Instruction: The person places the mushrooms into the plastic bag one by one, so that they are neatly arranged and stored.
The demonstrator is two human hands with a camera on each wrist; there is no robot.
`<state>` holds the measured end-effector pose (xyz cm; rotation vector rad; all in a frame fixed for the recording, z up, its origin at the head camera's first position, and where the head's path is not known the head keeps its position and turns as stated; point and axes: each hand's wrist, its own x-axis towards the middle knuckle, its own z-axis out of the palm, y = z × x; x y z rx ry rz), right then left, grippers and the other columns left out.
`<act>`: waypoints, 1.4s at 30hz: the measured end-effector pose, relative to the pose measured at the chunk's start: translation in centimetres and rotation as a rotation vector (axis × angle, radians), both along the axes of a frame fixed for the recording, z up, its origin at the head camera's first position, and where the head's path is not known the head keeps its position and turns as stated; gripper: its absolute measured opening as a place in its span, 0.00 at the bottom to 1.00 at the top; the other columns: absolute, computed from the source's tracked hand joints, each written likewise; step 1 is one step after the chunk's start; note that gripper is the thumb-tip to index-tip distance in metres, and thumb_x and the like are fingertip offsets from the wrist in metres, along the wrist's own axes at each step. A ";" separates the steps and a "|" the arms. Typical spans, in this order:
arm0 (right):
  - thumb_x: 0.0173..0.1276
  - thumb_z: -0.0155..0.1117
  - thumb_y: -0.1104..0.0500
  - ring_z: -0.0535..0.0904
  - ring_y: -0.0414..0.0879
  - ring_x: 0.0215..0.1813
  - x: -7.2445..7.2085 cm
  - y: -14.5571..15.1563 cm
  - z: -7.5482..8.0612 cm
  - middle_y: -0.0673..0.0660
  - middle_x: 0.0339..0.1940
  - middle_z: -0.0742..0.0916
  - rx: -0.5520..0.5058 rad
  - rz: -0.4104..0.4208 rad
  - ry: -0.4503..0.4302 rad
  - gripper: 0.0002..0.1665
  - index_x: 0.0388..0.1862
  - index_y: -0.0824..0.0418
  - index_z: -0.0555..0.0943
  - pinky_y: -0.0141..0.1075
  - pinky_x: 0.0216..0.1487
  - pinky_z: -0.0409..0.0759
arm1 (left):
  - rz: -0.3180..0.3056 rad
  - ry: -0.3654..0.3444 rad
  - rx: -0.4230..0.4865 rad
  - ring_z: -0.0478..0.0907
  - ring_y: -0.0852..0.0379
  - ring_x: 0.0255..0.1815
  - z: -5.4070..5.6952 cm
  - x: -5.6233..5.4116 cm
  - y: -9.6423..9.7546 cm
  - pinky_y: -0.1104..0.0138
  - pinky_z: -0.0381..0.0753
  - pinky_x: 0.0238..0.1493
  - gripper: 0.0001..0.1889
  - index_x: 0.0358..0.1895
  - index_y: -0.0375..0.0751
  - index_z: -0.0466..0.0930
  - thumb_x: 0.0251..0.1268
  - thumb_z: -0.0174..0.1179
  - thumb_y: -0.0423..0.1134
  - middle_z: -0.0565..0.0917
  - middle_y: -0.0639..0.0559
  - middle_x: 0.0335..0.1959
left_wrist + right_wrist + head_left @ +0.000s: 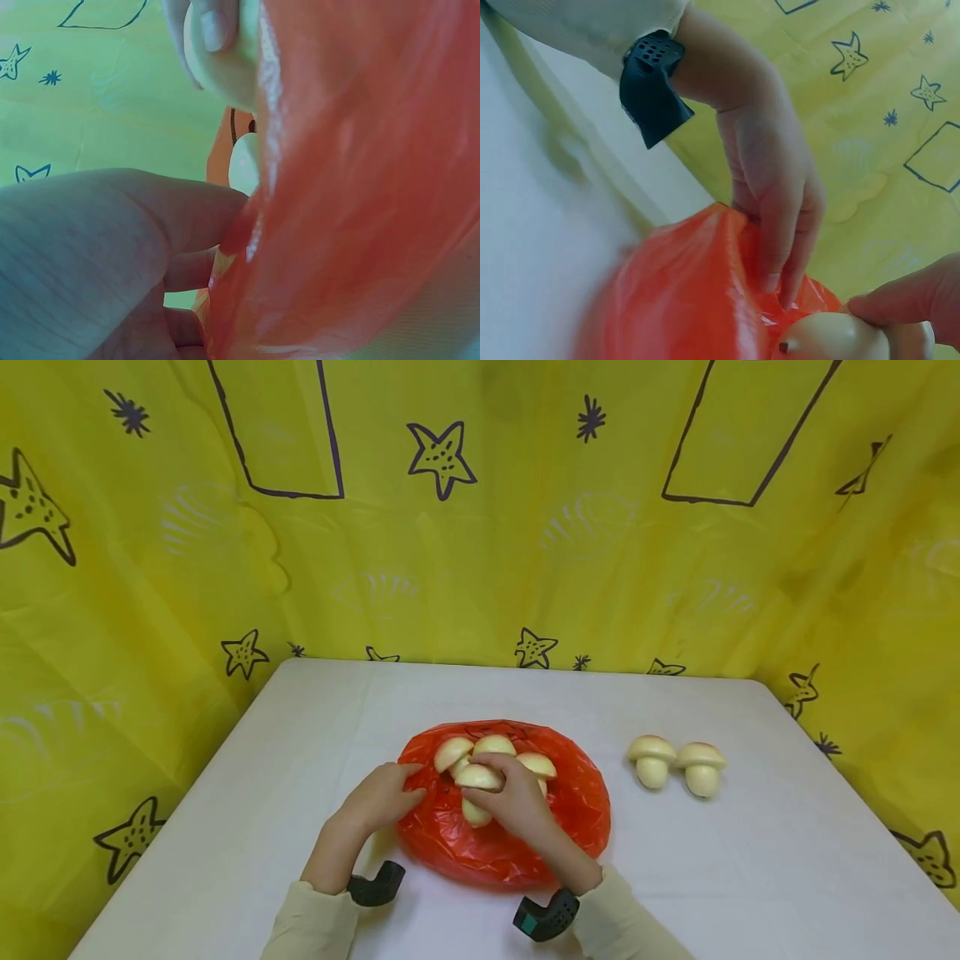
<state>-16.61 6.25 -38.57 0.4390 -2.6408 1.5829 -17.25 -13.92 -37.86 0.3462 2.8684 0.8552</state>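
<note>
A red plastic bag (442, 839) lies spread and rolled open on the white table, with several pale toy mushrooms (492, 745) inside. My left hand (381, 797) pinches the bag's left rim between thumb and fingers; in the left wrist view the red plastic (360, 187) fills the right side. Over the bag, my right hand (517, 797) holds one toy mushroom (480, 778) by its cap, the stem pointing toward me. In the right wrist view this mushroom (832, 336) shows beside the bag's opening. The right hand partly covers another mushroom behind it.
Two more toy mushrooms (651, 760) stand side by side on the white table (750, 877), right of the bag. A yellow curtain (510, 543) with drawn stars hangs behind and along both sides. A black band is on each wrist.
</note>
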 end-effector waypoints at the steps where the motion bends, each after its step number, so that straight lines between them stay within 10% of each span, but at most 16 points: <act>1: 0.55 0.70 0.57 0.75 0.49 0.47 0.1 -0.2 -0.1 0.54 0.48 0.81 0.002 0.000 0.002 0.23 0.49 0.60 0.79 0.41 0.45 0.78 | 0.000 0.000 -0.002 0.73 0.43 0.50 0.0 0.0 0.0 0.51 0.71 0.53 0.20 0.54 0.29 0.75 0.61 0.57 0.37 0.79 0.40 0.49; 42: 0.57 0.67 0.60 0.74 0.48 0.44 0.9 -2.6 -1.7 0.56 0.44 0.79 0.099 0.005 0.062 0.22 0.51 0.64 0.77 0.41 0.44 0.75 | -0.016 0.015 -0.004 0.74 0.43 0.50 -0.2 0.0 -0.1 0.51 0.71 0.53 0.20 0.54 0.29 0.75 0.61 0.56 0.36 0.79 0.40 0.48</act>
